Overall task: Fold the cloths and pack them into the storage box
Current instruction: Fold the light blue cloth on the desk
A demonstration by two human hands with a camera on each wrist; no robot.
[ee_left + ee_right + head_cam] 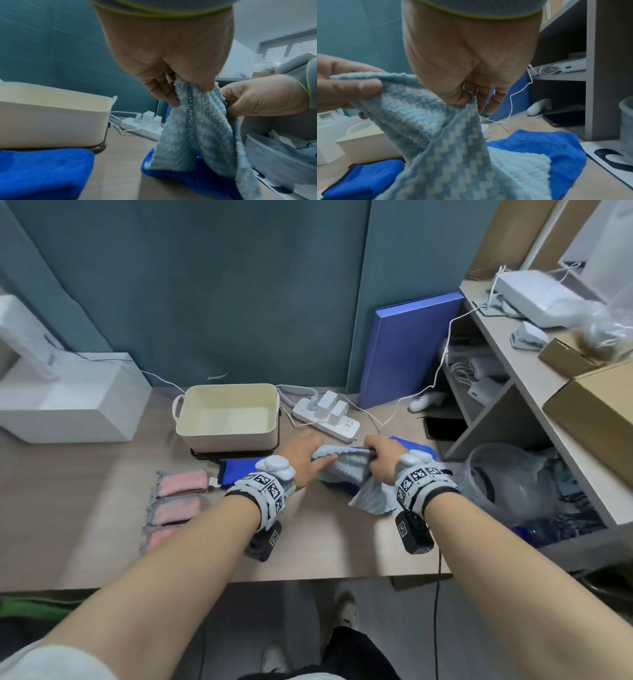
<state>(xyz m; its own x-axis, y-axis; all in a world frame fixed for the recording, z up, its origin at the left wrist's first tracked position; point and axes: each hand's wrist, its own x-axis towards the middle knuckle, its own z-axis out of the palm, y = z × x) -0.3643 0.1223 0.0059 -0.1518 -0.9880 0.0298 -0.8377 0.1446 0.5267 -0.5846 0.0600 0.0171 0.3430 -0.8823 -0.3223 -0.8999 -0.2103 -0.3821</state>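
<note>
The left hand point(306, 454) pinched one end of a light blue cloth point(349, 465) between thumb and fingers, and the right hand point(383, 457) gripped the other end in curled fingers, so the cloth was stretched between them above the table point(102, 515) with its lower part hanging down. That hanging part touched a dark blue cloth point(556, 148) lying spread on the table just below the hands. Another folded dark blue cloth point(236, 470) lay to the left of the hands, right in front of the storage box point(227, 419), whose cream inside held no cloths. Further left on the table, three folded pink cloths point(174, 505) lay in a row, touching one another. Behind the hands, a white power strip point(327, 419) with plugs in it lay beside the box, and a blue folder point(407, 344) leaned upright against the wall. A shelf unit point(513, 392) stood to the right.
</note>
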